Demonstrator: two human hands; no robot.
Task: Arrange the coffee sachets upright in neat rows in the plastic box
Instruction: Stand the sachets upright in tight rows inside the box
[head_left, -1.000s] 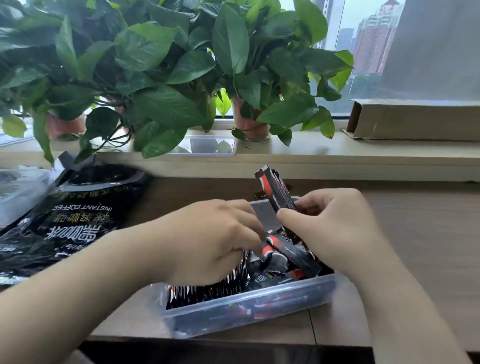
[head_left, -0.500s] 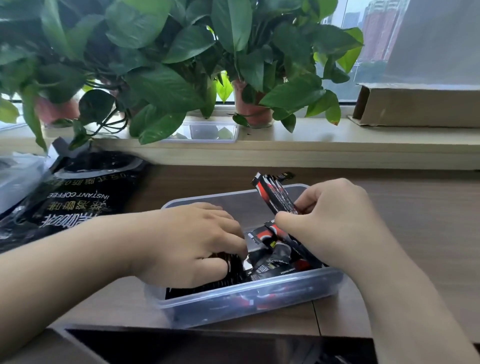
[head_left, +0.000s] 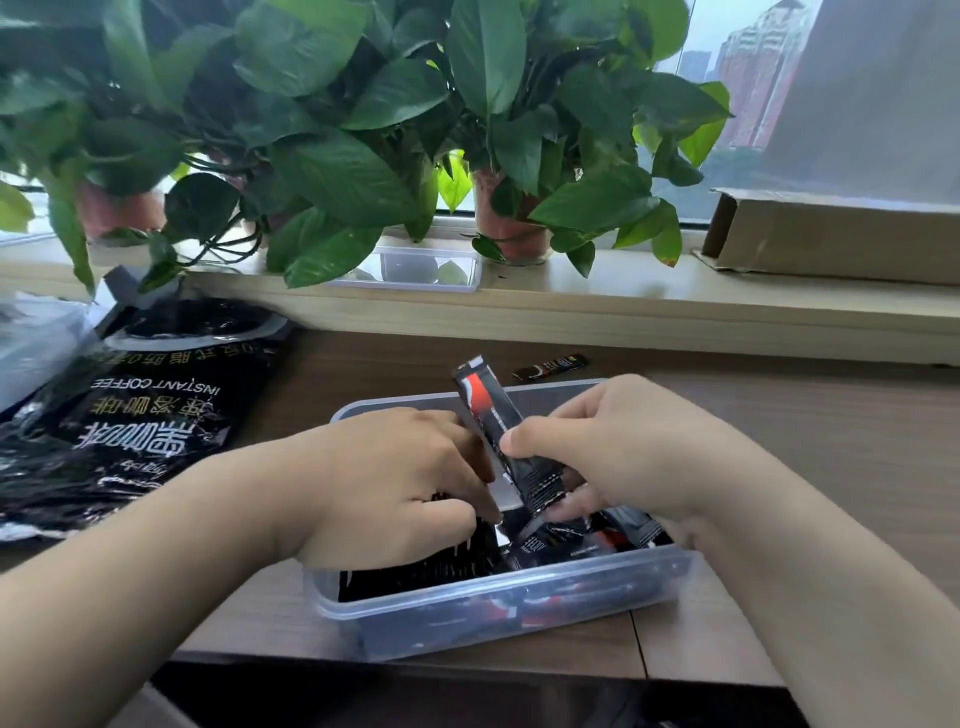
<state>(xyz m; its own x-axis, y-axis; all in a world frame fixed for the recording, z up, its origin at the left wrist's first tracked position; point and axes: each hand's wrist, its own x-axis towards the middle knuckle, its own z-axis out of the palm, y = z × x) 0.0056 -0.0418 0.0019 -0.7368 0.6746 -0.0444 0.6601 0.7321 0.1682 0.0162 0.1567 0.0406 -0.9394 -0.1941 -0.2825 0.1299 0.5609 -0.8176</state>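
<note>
The right hand (head_left: 623, 457) pinches 1 steeply tilted coffee sachet (head_left: 488, 415), its lower end over the gap beside the upright row (head_left: 415, 569) that the left hand (head_left: 395, 483) grips with curled fingers.

A brown wood-grain bench (head_left: 831, 467) is seen below a pale window ledge. A clear rectangular plastic box (head_left: 519, 608) is set on it directly beneath the fingers (head_left: 582, 415). A large glossy black bag (head_left: 130, 415), printed "INSTANT COFFEE", is laid flat well to the left of the fingers. A crumpled pale plastic wrapper (head_left: 31, 343), blurred, is seen at its far left. A single black-and-red coffee sachet (head_left: 550, 366) is laid flat just beyond the fingers, apart from the box's far rim.
</note>
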